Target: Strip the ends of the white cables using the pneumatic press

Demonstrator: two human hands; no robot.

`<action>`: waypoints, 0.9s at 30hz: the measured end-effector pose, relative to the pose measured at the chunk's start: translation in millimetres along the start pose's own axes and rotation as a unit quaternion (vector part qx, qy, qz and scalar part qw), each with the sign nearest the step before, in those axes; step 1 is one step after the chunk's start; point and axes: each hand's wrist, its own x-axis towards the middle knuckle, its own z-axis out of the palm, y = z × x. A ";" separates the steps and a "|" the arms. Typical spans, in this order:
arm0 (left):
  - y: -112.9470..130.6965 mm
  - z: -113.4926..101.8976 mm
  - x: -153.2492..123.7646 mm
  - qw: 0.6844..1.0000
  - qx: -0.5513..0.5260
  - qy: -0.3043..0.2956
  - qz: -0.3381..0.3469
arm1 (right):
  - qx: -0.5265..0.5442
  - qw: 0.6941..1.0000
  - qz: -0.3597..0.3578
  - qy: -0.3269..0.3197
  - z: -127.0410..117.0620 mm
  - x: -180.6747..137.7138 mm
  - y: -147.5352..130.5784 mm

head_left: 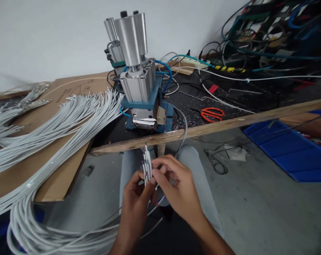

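Both of my hands are held over my lap, below the table edge. My left hand (135, 198) is closed around a small bunch of white cable ends (147, 163) that point upward, with short coloured wires showing at their tips. My right hand (176, 184) pinches the same bunch from the right, fingers curled onto it. The cables trail down and left from my hands. Just above, on the table, stands a pneumatic press machine (139, 81) with ribbed metal cylinders and a blue base.
Large bundles of white cables (56, 124) lie over cardboard (70, 88) at left and loop down to the floor. Orange scissors (212, 114) lie on the black table top. A wooden table edge (229, 124) runs across. Tangled cables fill the back right; blue bins (290, 147) sit on the floor.
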 end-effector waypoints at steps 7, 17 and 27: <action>-3.8 -1.0 -5.3 0.999 0.038 -0.027 0.019 | 0.021 0.997 0.070 -0.024 4.8 4.1 5.5; 4.5 -12.9 -0.9 0.998 0.021 0.060 0.002 | 0.248 0.934 0.211 -0.147 -0.4 -19.9 15.7; 6.9 -15.8 -4.0 0.996 0.058 -0.048 -0.038 | 0.198 0.922 0.214 -0.254 -5.1 -39.9 20.4</action>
